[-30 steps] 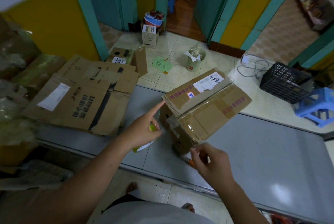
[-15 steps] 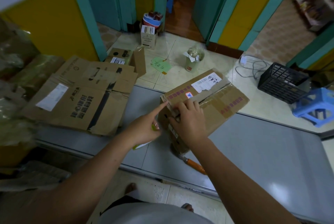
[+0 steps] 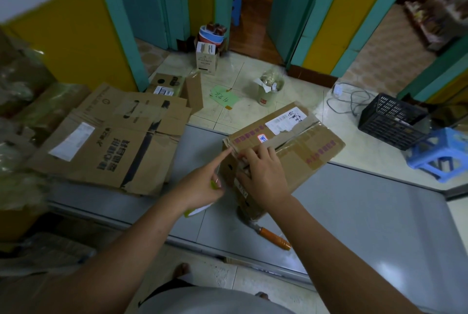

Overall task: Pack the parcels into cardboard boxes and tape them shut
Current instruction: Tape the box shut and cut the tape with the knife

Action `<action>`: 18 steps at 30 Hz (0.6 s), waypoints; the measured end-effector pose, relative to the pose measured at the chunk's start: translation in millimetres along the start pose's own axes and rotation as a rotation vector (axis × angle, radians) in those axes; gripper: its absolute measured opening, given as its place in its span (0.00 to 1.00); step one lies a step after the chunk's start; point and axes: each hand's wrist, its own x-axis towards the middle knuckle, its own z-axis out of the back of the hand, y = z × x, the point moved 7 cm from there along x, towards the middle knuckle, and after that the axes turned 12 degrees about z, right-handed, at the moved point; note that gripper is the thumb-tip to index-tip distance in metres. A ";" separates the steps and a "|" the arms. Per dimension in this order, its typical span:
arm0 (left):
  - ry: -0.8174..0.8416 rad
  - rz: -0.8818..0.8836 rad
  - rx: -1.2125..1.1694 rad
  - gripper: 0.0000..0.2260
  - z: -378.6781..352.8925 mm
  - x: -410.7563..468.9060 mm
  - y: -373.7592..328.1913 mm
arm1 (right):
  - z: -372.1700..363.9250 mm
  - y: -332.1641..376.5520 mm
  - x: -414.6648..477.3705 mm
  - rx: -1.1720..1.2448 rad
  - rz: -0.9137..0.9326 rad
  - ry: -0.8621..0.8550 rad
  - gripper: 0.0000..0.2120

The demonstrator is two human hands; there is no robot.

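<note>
Our right hand (image 3: 264, 174) lies flat, pressing the near top edge of the cardboard box (image 3: 304, 151) at mid-frame on the tabletop (image 3: 367, 212); our left hand (image 3: 202, 183) sets its index finger on the box's left corner, the other fingers curled round a green-and-white object (image 3: 196, 210). An orange-handled tool (image 3: 274, 236) lies just below the box, with flattened cardboard (image 3: 114, 146) at left.

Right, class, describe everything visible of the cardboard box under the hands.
The cardboard box is brown, closed, with clear tape, red printed strips and a white label on top. It sits tilted on the table, its near end by an orange-handled tool. The right hand presses its top edge; the left hand, holding a green item, touches a corner with its forefinger.
</note>
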 end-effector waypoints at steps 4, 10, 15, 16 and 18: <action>0.011 -0.019 -0.141 0.50 3.7 -2.9 2.1 | -2.0 1.9 -0.3 0.041 -0.012 0.028 0.19; -0.025 -0.148 -0.275 0.49 25.5 -29.9 -12.0 | 26.1 4.3 -6.9 0.222 -0.005 -0.047 0.12; -0.010 -0.237 -0.262 0.47 33.4 -50.9 -44.7 | 33.3 29.5 -13.4 0.484 0.045 0.029 0.12; -0.009 -0.255 -0.253 0.46 33.9 -53.3 -50.9 | 34.2 30.9 -14.4 0.536 0.010 0.010 0.10; -0.022 -0.283 -0.226 0.46 34.3 -56.5 -61.1 | 39.1 28.8 -17.0 0.650 -0.081 -0.070 0.05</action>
